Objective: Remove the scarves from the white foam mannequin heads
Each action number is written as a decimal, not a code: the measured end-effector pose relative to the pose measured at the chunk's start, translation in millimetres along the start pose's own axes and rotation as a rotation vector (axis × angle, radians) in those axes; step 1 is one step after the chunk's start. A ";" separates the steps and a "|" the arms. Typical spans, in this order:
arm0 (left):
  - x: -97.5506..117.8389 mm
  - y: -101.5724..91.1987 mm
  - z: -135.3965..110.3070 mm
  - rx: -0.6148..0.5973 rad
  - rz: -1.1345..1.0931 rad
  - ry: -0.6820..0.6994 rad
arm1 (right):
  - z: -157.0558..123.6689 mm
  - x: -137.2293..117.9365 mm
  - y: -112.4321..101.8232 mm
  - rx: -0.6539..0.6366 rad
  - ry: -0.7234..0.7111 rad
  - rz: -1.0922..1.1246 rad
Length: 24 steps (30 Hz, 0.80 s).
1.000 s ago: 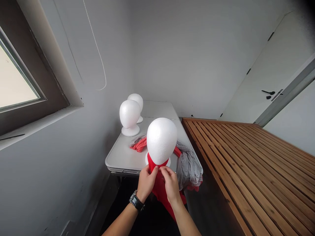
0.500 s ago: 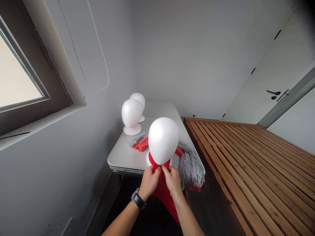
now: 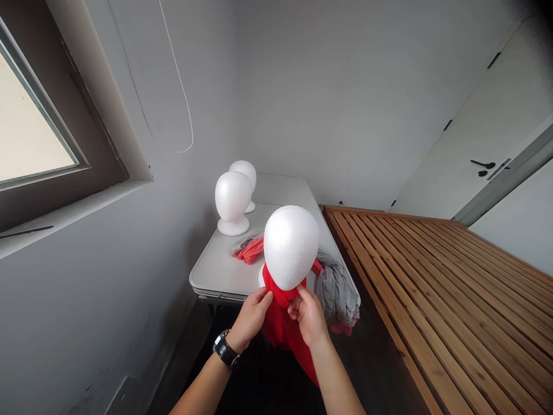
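A white foam mannequin head point(image 3: 291, 245) stands at the near edge of a white table point(image 3: 220, 268). A red scarf point(image 3: 280, 323) is wrapped round its neck and hangs down over the table edge. My left hand point(image 3: 250, 316), with a black wristwatch, pinches the scarf at the left of the neck. My right hand point(image 3: 307, 314) pinches the scarf just under the chin, fingers curled on the cloth.
Two more white foam heads point(image 3: 233, 199) stand farther back on the table. A grey scarf point(image 3: 337, 288) and a red-and-grey cloth point(image 3: 249, 249) lie beside the near head. A slatted wooden platform point(image 3: 432, 288) runs along the right. A window point(image 3: 30, 132) is on the left.
Both hands have shifted slightly apart and lower on the scarf at the neck. The knot below the chin looks fuller. The view has moved a little closer.
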<state>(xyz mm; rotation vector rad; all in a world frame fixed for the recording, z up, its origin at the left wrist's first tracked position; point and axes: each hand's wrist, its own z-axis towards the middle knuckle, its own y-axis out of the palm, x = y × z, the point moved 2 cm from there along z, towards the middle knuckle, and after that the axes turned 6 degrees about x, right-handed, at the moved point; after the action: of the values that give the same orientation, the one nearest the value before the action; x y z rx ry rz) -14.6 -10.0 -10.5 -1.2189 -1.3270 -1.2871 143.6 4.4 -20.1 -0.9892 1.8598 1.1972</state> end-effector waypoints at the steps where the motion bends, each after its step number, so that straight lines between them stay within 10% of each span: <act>1: 2.9 1.4 -1.1 -0.022 0.031 0.010 | -5.7 1.3 1.6 -0.006 -0.016 -0.050; 24: -18.2 12.2 9.4 0.206 0.184 -0.016 | -10.0 21.5 4.2 0.016 -0.114 -0.166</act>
<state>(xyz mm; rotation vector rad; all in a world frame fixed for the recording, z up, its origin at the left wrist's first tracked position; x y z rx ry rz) -0.1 -2.0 -27.6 -1.1787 -1.2916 -0.9876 128.5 -8.6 -33.6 -1.0238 1.6623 1.1144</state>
